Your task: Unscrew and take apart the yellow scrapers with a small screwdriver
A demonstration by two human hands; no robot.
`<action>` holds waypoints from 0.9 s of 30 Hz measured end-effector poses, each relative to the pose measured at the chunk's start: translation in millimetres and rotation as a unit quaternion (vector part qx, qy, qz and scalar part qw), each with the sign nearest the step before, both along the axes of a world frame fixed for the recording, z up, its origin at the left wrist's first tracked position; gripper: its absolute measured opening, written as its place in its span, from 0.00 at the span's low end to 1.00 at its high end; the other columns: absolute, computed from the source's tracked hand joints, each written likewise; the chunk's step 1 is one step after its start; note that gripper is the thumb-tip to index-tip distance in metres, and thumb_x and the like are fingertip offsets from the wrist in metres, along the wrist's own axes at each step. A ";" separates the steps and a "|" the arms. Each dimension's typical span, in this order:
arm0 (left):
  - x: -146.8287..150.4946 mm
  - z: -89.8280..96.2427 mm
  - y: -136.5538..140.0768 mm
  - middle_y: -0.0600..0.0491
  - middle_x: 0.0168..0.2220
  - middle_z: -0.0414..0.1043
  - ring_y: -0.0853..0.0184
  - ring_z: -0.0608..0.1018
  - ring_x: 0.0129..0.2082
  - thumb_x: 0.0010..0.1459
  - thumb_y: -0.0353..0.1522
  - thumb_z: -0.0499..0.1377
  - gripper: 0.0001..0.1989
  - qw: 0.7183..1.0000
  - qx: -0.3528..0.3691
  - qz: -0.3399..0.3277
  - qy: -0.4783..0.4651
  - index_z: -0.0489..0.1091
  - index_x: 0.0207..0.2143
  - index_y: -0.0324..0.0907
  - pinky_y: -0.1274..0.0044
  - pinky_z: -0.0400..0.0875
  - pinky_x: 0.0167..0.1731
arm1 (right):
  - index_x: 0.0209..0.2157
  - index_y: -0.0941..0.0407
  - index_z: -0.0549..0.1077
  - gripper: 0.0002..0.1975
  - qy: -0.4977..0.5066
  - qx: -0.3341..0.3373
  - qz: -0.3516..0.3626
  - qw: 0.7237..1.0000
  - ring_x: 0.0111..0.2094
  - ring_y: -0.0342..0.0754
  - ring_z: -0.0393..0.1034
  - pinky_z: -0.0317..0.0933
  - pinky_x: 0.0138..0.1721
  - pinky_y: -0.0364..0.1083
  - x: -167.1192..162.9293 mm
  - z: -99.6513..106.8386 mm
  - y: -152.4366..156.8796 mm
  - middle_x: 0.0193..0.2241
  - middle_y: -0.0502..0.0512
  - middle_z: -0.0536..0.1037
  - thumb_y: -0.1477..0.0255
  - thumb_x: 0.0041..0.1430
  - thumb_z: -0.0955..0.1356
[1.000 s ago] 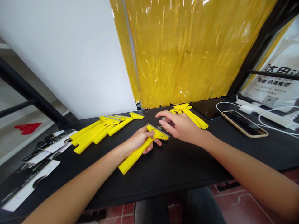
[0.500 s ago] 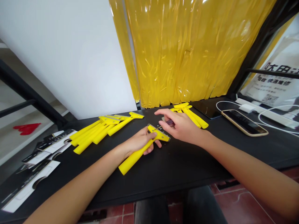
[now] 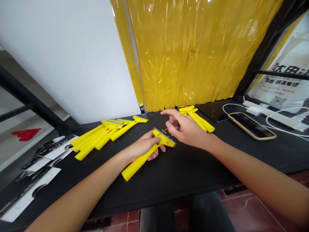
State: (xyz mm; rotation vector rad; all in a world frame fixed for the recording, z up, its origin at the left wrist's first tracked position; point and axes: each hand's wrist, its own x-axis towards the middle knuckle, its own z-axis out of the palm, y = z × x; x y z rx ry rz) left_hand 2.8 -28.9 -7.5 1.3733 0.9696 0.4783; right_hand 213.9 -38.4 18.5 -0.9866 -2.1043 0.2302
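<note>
My left hand [image 3: 147,145] is closed around the neck of a yellow scraper [image 3: 138,163], its thumb on the wide head and the handle slanting down to the left. A screwdriver [image 3: 175,123] with a dark handle is pinched in my right hand [image 3: 187,127], index finger raised. The thin shaft reaches down to the scraper's head, near a screw there; the exact contact is too small to make out. Small metal pieces [image 3: 164,130] lie on the black table just beyond the head, partly hidden by my right hand.
Several yellow scrapers [image 3: 103,133] lie in a pile to the left, and more scrapers [image 3: 200,120] at the back right. Printed cards [image 3: 31,193] sit at the far left. A phone [image 3: 251,125], a dark tablet-like slab [image 3: 213,111] and a white power strip [image 3: 277,117] with cables occupy the right.
My right hand has turned slightly around the screwdriver, its fingers curling more and the dark handle showing more. The scraper stays in my left hand, almost unmoved. The whole view shifts slightly.
</note>
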 end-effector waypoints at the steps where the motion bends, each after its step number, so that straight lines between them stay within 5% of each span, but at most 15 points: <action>1: 0.0 0.4 -0.7 0.48 0.32 0.78 0.72 0.71 0.15 0.65 0.36 0.55 0.09 1.000 0.000 0.003 -0.001 0.58 0.43 0.43 0.81 0.61 0.10 | 0.59 0.52 0.63 0.22 0.007 0.001 0.002 1.000 0.28 0.44 0.68 0.58 0.30 0.44 -0.1 0.0 -0.3 0.32 0.49 0.74 0.73 0.64 0.64; 4: -1.4 3.3 -2.8 0.47 0.34 0.79 0.72 0.71 0.14 0.64 0.37 0.56 0.10 1.000 0.009 0.011 -0.007 0.58 0.43 0.43 0.80 0.63 0.10 | 0.60 0.52 0.62 0.24 0.021 0.008 0.021 1.000 0.31 0.44 0.69 0.60 0.31 0.44 0.5 0.8 -1.6 0.37 0.51 0.75 0.74 0.63 0.65; 8: -4.4 13.2 -3.8 0.48 0.34 0.79 0.72 0.72 0.15 0.64 0.39 0.58 0.13 0.997 0.054 0.039 -0.043 0.57 0.43 0.44 0.80 0.63 0.10 | 0.50 0.53 0.70 0.11 0.049 0.036 0.027 0.998 0.32 0.44 0.71 0.62 0.34 0.44 2.7 3.2 -2.6 0.37 0.52 0.77 0.68 0.68 0.64; 16: -14.3 20.7 2.0 0.49 0.38 0.79 0.72 0.74 0.16 0.63 0.42 0.58 0.18 0.958 0.261 0.110 0.047 0.54 0.48 0.45 0.81 0.63 0.12 | 0.50 0.54 0.69 0.12 0.084 0.021 0.023 0.996 0.33 0.44 0.72 0.64 0.35 0.45 0.6 3.5 -2.7 0.39 0.54 0.78 0.71 0.66 0.64; 24: -25.2 16.6 12.3 0.53 0.38 0.79 0.71 0.75 0.18 0.67 0.43 0.53 0.13 0.911 0.366 0.121 0.145 0.51 0.39 0.47 0.79 0.64 0.17 | 0.43 0.53 0.72 0.12 -0.030 0.002 -0.025 0.999 0.33 0.46 0.71 0.58 0.34 0.45 5.3 8.4 1.9 0.34 0.51 0.79 0.63 0.70 0.61; 27: -29.4 18.9 15.3 0.56 0.31 0.77 0.68 0.76 0.20 0.67 0.42 0.53 0.11 0.868 0.426 0.134 0.215 0.54 0.39 0.47 0.76 0.65 0.22 | 0.39 0.53 0.72 0.13 -0.139 0.004 -0.013 0.990 0.32 0.48 0.71 0.54 0.32 0.46 11.3 9.1 6.2 0.31 0.52 0.78 0.64 0.72 0.59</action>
